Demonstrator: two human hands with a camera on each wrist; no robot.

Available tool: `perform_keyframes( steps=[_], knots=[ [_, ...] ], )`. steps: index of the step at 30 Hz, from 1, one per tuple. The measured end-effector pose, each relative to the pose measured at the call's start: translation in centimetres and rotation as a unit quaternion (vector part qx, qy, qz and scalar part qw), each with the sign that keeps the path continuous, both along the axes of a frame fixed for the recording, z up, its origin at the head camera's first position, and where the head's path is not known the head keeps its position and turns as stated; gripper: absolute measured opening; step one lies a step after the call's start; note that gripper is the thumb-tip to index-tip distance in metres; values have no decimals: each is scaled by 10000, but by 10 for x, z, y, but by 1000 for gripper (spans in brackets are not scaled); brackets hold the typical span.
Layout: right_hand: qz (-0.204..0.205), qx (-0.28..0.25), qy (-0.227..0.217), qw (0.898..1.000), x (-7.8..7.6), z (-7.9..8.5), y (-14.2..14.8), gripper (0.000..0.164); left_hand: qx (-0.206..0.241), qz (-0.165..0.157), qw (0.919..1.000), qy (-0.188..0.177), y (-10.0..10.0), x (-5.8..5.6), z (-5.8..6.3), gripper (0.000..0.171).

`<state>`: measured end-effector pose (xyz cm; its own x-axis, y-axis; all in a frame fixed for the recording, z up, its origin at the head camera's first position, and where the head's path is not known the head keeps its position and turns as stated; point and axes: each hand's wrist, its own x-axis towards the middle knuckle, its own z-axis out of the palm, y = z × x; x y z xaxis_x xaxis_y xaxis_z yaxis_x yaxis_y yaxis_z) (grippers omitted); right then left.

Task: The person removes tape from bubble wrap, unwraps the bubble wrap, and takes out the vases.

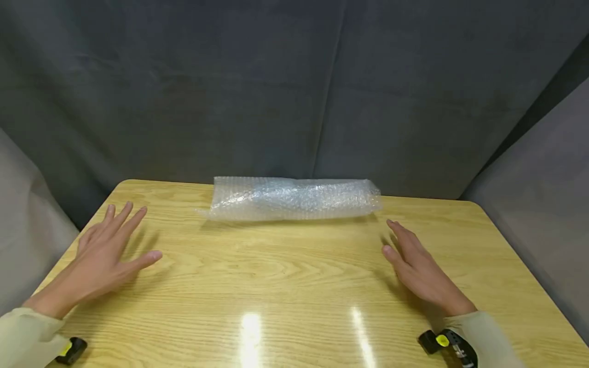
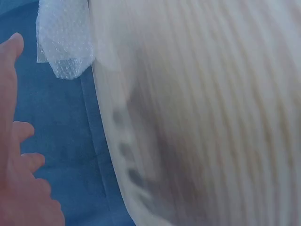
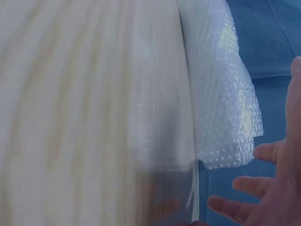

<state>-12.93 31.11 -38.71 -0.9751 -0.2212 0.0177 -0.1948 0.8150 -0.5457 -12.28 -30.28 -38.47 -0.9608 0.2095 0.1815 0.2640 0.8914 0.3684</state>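
Observation:
A long roll of clear bubble wrap (image 1: 294,199) lies crosswise along the far edge of the wooden table. My left hand (image 1: 108,250) is held over the table's left side, fingers spread and thumb out, holding nothing. Over the right side, my right hand (image 1: 421,268) has its thumb apart from the extended fingers and is likewise bare. It is the nearer hand to the roll, just in front of its right end. Each wrist view shows one end of the bubble wrap (image 2: 66,35) (image 3: 221,89) beyond the fingers.
The light wood table (image 1: 276,266) has rounded far corners. Behind it hangs a dark grey curtain (image 1: 230,92), with paler cloth (image 1: 543,194) along the right and left sides. Black wrist straps with yellow marks (image 1: 443,341) sit at both sleeves.

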Motion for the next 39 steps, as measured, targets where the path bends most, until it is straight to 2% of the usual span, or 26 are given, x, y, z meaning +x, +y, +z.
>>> perform_keyframes(
  steps=[6,13,20,30,39],
  knots=[
    [-46,-62,-72,9999,-2,1,-11,68,-28,-124,9999,-25,7,-6,6,98],
    [-53,-171,66,9998,-3,4,-24,67,40,-280,9996,39,14,-14,12,98],
    [-28,-797,49,9968,-8,-3,-34,66,14,-440,9990,49,27,-22,21,95],
    [51,-1210,-96,9926,-12,-8,-48,65,-134,-623,9978,167,49,-31,31,93],
    [36,-1575,-335,9870,-19,-12,-59,68,-240,-812,9961,254,70,-46,43,86]
  ],
)
